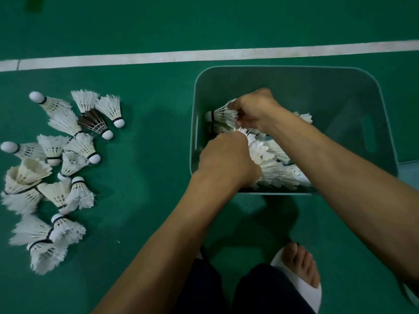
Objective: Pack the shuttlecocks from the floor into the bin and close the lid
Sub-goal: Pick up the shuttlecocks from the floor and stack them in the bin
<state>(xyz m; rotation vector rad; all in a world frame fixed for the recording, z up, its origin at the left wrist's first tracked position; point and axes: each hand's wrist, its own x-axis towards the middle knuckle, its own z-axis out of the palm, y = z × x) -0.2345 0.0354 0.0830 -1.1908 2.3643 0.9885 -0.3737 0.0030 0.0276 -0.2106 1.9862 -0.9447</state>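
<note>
The bin (328, 98) stands open-topped, and its far right half is bare inside, so there is room to reach in from above. Its near left part is filled by packed shuttlecocks (274, 168). The left hand (226, 159) and right hand (256, 109) grip into them, with both forearms crossing the near rim. A wide strip of bare green floor (147, 155) separates the bin from the loose shuttlecocks (53, 150) at the left — these lie crowded, many touching or overlapping. Near the bin, a sandalled foot (301, 266) and dark-clad knees take up the floor.
</note>
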